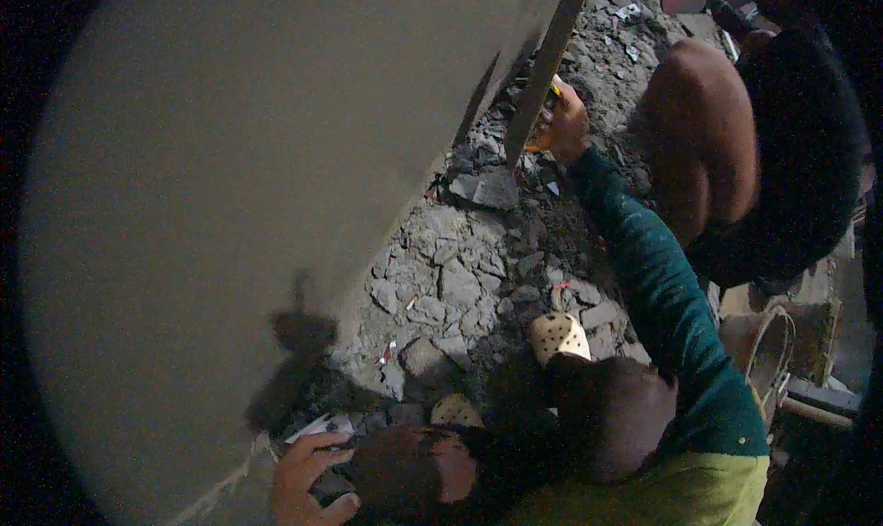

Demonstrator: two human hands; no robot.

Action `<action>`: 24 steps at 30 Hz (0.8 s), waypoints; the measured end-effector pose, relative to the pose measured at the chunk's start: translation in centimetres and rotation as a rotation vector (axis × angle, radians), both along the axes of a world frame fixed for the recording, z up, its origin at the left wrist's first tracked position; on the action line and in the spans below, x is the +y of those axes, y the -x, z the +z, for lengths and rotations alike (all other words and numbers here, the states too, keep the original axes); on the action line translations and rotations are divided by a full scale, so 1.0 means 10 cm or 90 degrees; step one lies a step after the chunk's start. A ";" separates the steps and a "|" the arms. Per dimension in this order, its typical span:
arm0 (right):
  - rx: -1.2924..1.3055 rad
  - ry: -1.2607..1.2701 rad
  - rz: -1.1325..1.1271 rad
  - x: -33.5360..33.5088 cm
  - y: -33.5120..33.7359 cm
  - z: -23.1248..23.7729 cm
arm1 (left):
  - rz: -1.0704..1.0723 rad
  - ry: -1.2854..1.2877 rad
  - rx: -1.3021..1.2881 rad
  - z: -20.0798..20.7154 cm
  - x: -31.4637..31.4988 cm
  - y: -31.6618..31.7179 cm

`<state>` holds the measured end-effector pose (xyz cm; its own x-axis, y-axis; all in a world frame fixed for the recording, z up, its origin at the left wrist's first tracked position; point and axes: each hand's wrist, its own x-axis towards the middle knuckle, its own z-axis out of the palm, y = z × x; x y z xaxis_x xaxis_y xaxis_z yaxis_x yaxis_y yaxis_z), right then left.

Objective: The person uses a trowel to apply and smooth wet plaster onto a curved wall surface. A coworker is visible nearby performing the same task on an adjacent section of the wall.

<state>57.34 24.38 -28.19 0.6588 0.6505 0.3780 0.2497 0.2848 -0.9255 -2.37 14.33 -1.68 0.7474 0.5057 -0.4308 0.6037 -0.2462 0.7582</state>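
Observation:
My right hand (563,121) is stretched forward along the wall, its fingers wrapped round the yellow grip of a long, narrow plastering float (544,77). The float's board stands steeply tilted close to the wall, and its shadow falls on the grey plaster; I cannot tell whether it touches. Low on the left, my left hand (308,478) is beside my knee near the foot of the wall. Its thumb and fingers are apart, with a dark gap between them and no held thing visible. The smooth grey plastered wall (230,177) fills the left side.
Broken rubble (451,282) covers the ground along the wall. My perforated cream shoes stand on it, one shoe (559,335) showing clearly. Another person (704,131) crouches close on the right, bare knee toward me. Behind my right arm is a bucket (773,347). A reddish block (682,0) lies far right.

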 end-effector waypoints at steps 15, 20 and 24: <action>0.040 -0.066 -0.087 0.66 -0.29 0.51 | 0.175 -0.102 0.289 0.32 0.00 -1.20; -0.405 -0.028 -0.226 0.74 0.14 0.41 | 0.361 -0.065 0.310 0.50 -0.41 -0.82; -0.294 -0.006 -0.081 0.28 1.39 0.54 | 0.281 -0.214 0.264 0.37 -0.30 -0.57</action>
<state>43.48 27.14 -22.76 0.4940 0.5709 0.6558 0.6680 0.2336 -0.7066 3.30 11.36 2.06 0.2482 0.8809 -0.4029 0.9249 -0.0918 0.3691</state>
